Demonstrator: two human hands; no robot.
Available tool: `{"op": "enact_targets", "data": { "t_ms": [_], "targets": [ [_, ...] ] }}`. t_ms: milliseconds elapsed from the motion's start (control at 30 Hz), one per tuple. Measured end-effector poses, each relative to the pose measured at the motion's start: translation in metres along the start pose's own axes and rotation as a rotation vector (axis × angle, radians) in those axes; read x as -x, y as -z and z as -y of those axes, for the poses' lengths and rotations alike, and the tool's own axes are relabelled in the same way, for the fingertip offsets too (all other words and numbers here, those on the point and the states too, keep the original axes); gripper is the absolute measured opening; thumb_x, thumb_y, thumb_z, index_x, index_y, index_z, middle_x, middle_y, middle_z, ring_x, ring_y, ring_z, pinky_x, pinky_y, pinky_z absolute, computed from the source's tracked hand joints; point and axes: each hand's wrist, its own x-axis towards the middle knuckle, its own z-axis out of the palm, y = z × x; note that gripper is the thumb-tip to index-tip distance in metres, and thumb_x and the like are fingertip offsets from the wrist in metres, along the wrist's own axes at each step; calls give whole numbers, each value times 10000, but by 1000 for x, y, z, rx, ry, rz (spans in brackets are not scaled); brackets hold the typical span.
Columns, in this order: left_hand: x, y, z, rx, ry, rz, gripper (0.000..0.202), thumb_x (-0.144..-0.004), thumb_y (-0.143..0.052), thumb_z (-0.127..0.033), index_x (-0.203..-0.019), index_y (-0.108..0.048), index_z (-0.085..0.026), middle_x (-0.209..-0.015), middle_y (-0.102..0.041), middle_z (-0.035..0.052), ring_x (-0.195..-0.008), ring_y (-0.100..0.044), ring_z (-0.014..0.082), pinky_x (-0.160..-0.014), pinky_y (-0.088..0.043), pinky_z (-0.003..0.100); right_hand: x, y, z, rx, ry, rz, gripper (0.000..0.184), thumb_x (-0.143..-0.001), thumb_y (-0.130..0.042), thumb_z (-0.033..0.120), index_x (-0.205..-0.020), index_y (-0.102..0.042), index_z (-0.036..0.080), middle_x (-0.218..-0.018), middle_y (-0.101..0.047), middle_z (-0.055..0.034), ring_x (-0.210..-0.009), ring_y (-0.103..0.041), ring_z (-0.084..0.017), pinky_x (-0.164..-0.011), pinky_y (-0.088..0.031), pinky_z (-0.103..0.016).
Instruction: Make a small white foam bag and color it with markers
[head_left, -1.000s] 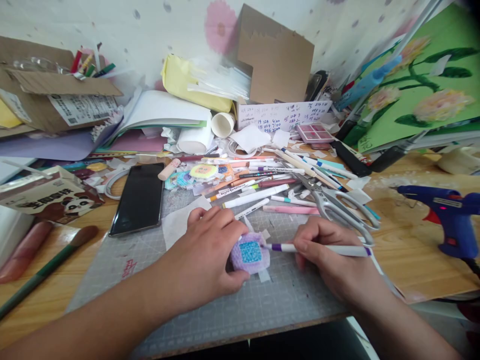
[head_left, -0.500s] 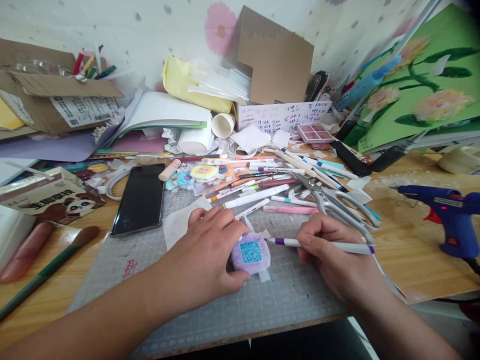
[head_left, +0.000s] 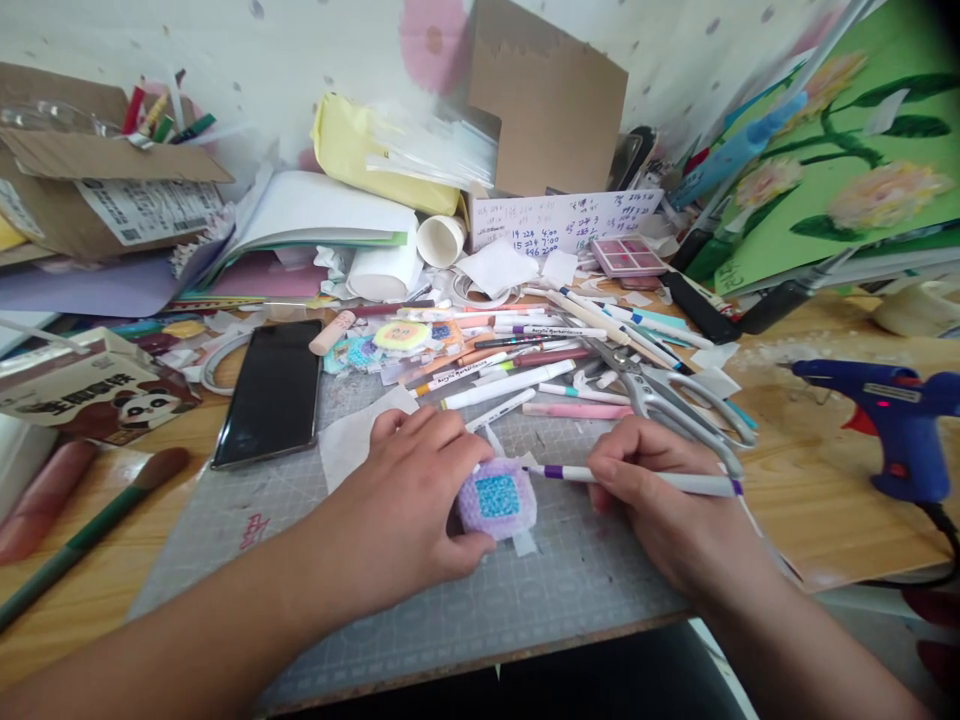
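Note:
My left hand (head_left: 427,495) is closed on a small, rounded, purple block (head_left: 471,512) with a glittery blue square on its face. Thumb and fingers grip it from its left side, just above the grey cutting mat (head_left: 360,640). In my right hand (head_left: 652,490) is a white marker with a purple band (head_left: 697,484), held like a pen. Its tip points left and meets, or nearly meets, the block's upper right edge; I cannot tell which. Under the block a strip of pale tape or paper (head_left: 524,542) shows. A white paper sheet (head_left: 349,440) lies behind my left hand.
Several markers (head_left: 510,378) are heaped behind my hands, with silver scissors (head_left: 667,400) at their right. A black phone (head_left: 270,395) lies to the left, beside a panda carton (head_left: 97,390) and a brush (head_left: 97,525). A blue glue gun (head_left: 892,415) stands on the right.
The camera view has shifted slightly, moving everything a little up and left. Both hands keep their grips, and the marker tip stays at the block's upper right edge.

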Motion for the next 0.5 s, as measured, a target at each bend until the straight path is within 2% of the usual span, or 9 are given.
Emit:
{"op": "enact_targets", "data": {
  "t_ms": [100,233,367,500],
  "targets": [
    [1,-1,1,3,-17,-10,359,-644,-718,-363,-960,-604,-235,-937,-563,28,-947,-510,275,-849,-301,473,0,0,1,-51,-27,39,171,-750,-705,260,-610,-618,217,-451,-549,52,-560,-557,-122,-672,-449,-243],
    [2,-4,5,11,-40,-14,379,-648,-717,-394,-978,-597,-250,-956,-570,28,-962,-511,278,-854,-288,471,0,0,1,-15,-6,3,136,-773,-701,258,-662,-630,225,-534,-612,45,-526,-514,-107,-545,-399,-221],
    [2,-5,5,11,-41,-20,387,-648,-721,-386,-986,-597,-242,-953,-565,25,-958,-513,271,-855,-283,463,1,1,1,-26,-15,51,165,-755,-702,253,-611,-626,224,-453,-561,45,-544,-544,-133,-675,-456,-265],
    [3,-3,4,6,-34,-16,384,-643,-724,-381,-978,-604,-237,-945,-560,23,-957,-514,274,-852,-285,459,3,3,1,24,23,7,124,-789,-685,257,-682,-626,237,-567,-620,44,-543,-518,-118,-584,-436,-235]
  ]
}}
